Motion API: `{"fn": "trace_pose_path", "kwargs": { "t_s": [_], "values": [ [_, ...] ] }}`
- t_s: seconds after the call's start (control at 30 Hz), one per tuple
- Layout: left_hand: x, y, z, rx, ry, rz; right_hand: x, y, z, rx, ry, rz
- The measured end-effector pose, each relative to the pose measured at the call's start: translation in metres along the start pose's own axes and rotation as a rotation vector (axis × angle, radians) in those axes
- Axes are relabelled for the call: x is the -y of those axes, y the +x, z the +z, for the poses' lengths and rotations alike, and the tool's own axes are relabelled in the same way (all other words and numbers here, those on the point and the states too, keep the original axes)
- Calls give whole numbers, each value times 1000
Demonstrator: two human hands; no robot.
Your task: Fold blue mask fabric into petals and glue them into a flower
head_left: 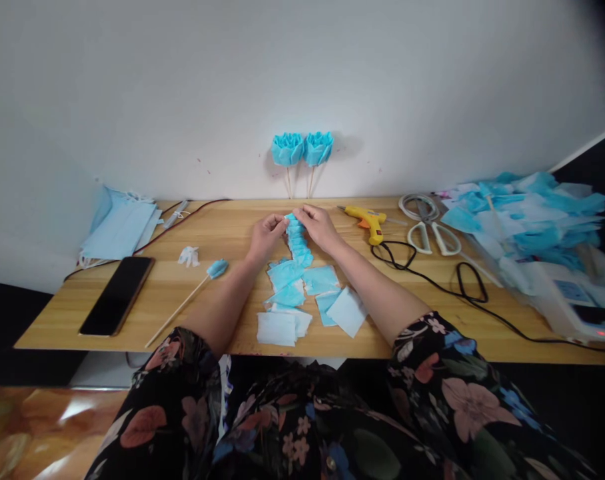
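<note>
A pleated strip of blue mask fabric runs toward me over the wooden tabletop. My left hand pinches its far end from the left, and my right hand grips the same end from the right, fingers closed on its edge. Just below the strip lie loose cut pieces of blue fabric, some overlapping. Nearer the front edge are paler squares, and a whitish square rests beside my right forearm. Left of my left forearm, a wooden stick with a small blue bud lies flat.
Two blue fabric flowers on sticks lean against the wall. A yellow glue gun, scissors and a black cable lie right. A bag of blue scraps fills the far right. Folded masks and a phone are left.
</note>
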State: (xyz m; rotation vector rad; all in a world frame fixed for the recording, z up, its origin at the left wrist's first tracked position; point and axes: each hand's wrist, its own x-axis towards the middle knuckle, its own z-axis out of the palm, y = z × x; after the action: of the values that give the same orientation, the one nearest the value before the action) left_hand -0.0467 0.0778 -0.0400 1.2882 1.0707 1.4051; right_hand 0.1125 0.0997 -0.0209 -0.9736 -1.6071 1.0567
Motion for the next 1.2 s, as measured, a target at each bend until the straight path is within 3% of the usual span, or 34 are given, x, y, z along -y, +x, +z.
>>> {"fn": "trace_pose_path", "kwargs": {
  "t_s": [0.27, 0.53, 0.7, 0.93, 1.03, 1.2],
  "values": [
    [-3, 2, -6, -90, -20, -9, -2, -1, -2, 110, 69, 51],
    [-1, 2, -4, -33, -5, -23, -7, 1, -2, 5, -47, 10],
    [-3, 3, -3, -11, -21, -66, -8, 0, 0, 2, -37, 31],
    [-4, 4, -6, -57, -27, -51, -8, 1, 0, 80, 152, 47],
    [-5, 3, -7, -62, -16, -39, -9, 2, 0, 107, 96, 87],
    [-4, 2, -8, -27, -12, -23, -12, 3, 1, 43, 18, 58]
  ]
}}
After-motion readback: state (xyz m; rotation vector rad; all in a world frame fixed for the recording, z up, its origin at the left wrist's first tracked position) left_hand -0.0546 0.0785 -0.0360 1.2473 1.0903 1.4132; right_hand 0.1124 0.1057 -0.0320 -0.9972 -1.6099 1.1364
